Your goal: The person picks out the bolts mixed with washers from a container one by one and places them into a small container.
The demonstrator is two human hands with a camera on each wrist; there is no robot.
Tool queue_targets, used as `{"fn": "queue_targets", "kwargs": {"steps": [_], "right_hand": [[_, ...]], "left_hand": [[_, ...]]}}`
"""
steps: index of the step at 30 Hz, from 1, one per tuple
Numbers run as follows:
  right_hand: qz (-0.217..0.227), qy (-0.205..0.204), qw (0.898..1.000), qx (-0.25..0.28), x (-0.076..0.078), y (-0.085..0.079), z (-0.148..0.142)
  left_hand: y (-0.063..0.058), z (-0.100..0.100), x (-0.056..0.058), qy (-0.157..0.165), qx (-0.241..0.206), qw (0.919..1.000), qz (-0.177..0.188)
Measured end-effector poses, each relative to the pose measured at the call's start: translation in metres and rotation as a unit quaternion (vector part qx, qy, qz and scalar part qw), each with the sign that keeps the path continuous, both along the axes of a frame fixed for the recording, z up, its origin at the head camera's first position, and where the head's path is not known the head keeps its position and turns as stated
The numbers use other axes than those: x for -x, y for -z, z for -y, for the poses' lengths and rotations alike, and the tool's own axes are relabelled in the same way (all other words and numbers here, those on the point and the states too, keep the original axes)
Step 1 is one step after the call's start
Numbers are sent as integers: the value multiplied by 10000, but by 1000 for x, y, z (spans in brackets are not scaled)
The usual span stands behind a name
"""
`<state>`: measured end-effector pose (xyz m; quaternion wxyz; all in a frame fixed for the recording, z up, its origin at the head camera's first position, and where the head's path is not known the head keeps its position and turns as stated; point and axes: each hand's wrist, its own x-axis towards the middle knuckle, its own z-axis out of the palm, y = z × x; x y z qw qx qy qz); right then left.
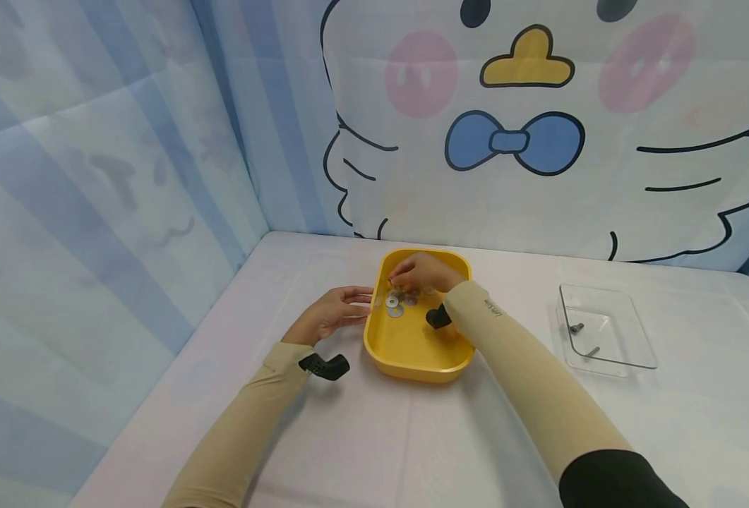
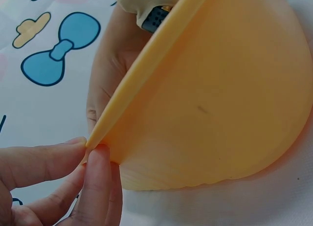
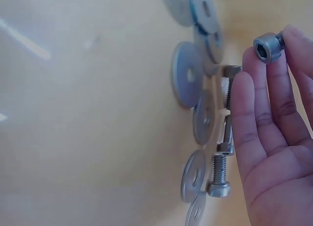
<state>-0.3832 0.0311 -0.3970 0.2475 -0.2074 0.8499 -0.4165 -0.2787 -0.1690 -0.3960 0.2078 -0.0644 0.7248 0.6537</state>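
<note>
A yellow tray [image 1: 412, 365] stands on the table with washers [image 3: 181, 81] and socket-head bolts [image 3: 218, 187] in it. My left hand [image 1: 334, 310] is at the tray's left side; in the left wrist view its thumb [image 2: 63, 155] and a finger pinch the rim [image 2: 142, 64]. Inside the tray, toward its far end, is my right hand [image 1: 430, 271]. Its thumb and fingers pinch one socket-head bolt [image 3: 268, 48], whose hex recess faces the right wrist camera. The washers lie in an overlapping row beside several loose bolts, close to the right fingers [image 3: 243, 103].
To the right of the tray, a clear plastic box [image 1: 637, 360] holds a bolt [image 1: 575, 329] and another small metal piece [image 1: 593, 352]. A printed curtain [image 1: 514, 204] hangs along the table's back edge, and striped cloth [image 1: 94, 212] on the left.
</note>
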Motion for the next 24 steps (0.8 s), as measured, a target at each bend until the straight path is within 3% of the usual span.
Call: {"fn": "queue_targets", "kwargs": {"steps": [8,12,20,24], "right_hand": [[651,150,9958,630,6,-1,-2],[973,220,9881,1169,7,-2,-4],[2014,742,9417,2589,10,-4,-6],[2179,705,9276,2953,12,-5,-8]], "left_hand": [[1,0,0,14,16,10000,-44],[1,0,-1,-1,36,10000,-42],[2,0,0,-51,64,10000,-37],[3,1,0,-34,39,10000,-73]]}}
